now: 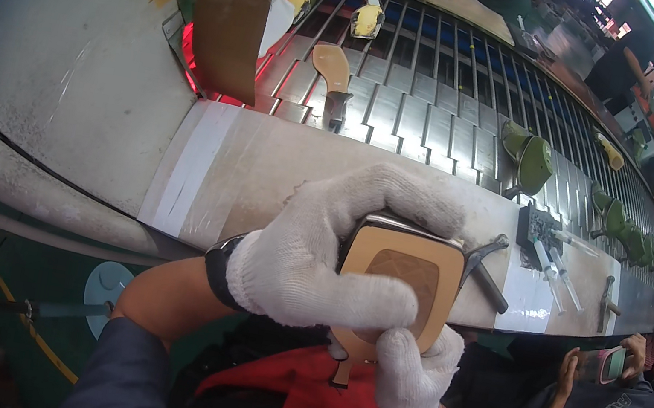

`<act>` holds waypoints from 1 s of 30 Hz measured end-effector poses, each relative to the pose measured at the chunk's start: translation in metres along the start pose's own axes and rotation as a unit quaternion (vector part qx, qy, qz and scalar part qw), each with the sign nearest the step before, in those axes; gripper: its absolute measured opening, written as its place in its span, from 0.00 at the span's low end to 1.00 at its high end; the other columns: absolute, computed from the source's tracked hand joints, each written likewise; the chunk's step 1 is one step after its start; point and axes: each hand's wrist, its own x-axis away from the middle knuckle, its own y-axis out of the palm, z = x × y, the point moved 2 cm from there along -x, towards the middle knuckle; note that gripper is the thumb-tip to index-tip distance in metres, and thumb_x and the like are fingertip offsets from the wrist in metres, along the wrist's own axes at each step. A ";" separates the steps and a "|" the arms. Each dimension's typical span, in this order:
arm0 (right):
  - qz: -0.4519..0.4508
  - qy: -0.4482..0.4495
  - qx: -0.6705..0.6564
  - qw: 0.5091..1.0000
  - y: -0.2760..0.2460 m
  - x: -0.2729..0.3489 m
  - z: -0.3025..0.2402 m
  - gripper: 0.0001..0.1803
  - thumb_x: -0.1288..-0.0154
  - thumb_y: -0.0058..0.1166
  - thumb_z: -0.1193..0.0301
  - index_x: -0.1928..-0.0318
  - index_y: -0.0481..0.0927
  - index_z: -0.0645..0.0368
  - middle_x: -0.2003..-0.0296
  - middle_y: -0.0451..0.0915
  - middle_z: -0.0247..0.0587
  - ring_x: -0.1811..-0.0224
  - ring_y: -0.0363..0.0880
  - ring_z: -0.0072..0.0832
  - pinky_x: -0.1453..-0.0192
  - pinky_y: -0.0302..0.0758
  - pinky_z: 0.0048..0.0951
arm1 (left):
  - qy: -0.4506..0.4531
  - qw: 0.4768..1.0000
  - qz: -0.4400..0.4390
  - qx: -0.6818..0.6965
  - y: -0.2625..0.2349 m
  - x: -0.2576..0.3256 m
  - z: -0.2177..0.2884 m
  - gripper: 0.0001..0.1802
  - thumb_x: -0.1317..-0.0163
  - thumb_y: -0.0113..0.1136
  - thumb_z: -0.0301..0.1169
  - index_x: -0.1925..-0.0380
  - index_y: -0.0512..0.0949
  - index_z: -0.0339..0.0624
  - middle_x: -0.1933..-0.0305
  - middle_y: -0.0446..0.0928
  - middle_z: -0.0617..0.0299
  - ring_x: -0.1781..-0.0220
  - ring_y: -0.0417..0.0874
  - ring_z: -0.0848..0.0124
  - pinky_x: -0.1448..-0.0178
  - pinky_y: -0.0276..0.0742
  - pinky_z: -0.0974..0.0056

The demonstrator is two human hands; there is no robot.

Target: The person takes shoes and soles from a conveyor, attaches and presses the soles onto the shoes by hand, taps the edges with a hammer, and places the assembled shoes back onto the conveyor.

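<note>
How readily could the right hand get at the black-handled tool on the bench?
Probably not readily: the right hand seems occupied holding the shoe, though the black-handled tool has its handle uncovered.

Left hand (337, 249) and right hand (412, 378): gloves (291, 289) of knitted cloth, matt, slightly rough
Held sole (446, 280): smooth, leather-like, faint sheen
Far conveyor (440, 123): bare metal, glossy
Near worktop (285, 145): matt, scuffed, material unclear
Left tape strip (197, 165): smooth, slightly glossy
Tool at right (489, 288): metal, mostly dull
Right syringes (544, 259): clear plastic, glossy
Left flap (229, 41): cardboard-like, matt
Near red garment (311, 400): cloth, matt, creased
</note>
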 end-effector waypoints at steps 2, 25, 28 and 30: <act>-0.021 -0.005 0.026 0.999 -0.008 0.000 0.003 0.22 0.18 0.59 0.66 0.44 0.87 0.78 0.61 0.93 0.53 0.64 0.92 0.29 0.59 0.90 0.31 | -0.028 0.999 0.010 0.020 0.002 -0.003 0.005 0.37 0.38 0.78 0.33 0.30 0.75 0.33 0.30 0.83 0.36 0.28 0.86 0.51 0.22 0.82 0.46; 0.002 0.031 -0.037 0.999 -0.020 -0.025 -0.021 0.26 0.16 0.57 0.61 0.40 0.83 0.79 0.59 0.92 0.56 0.66 0.93 0.36 0.62 0.92 0.34 | 0.042 0.982 -0.043 0.177 -0.006 -0.048 -0.020 0.41 0.13 0.46 0.59 0.28 0.75 0.25 0.26 0.80 0.37 0.24 0.82 0.53 0.19 0.78 0.50; 0.003 0.015 -0.054 0.998 -0.029 -0.033 -0.017 0.27 0.15 0.57 0.60 0.36 0.79 0.78 0.57 0.91 0.58 0.67 0.92 0.37 0.64 0.92 0.34 | 0.046 0.994 -0.031 0.091 -0.009 -0.053 -0.014 0.39 0.14 0.54 0.55 0.27 0.74 0.25 0.27 0.81 0.41 0.24 0.83 0.57 0.20 0.78 0.53; 0.009 0.007 -0.044 0.999 -0.029 -0.035 -0.018 0.28 0.15 0.57 0.60 0.36 0.79 0.78 0.57 0.91 0.59 0.67 0.93 0.37 0.65 0.93 0.35 | 0.048 0.994 -0.042 0.084 -0.012 -0.055 -0.016 0.39 0.15 0.58 0.52 0.25 0.72 0.25 0.27 0.81 0.44 0.25 0.83 0.60 0.21 0.79 0.55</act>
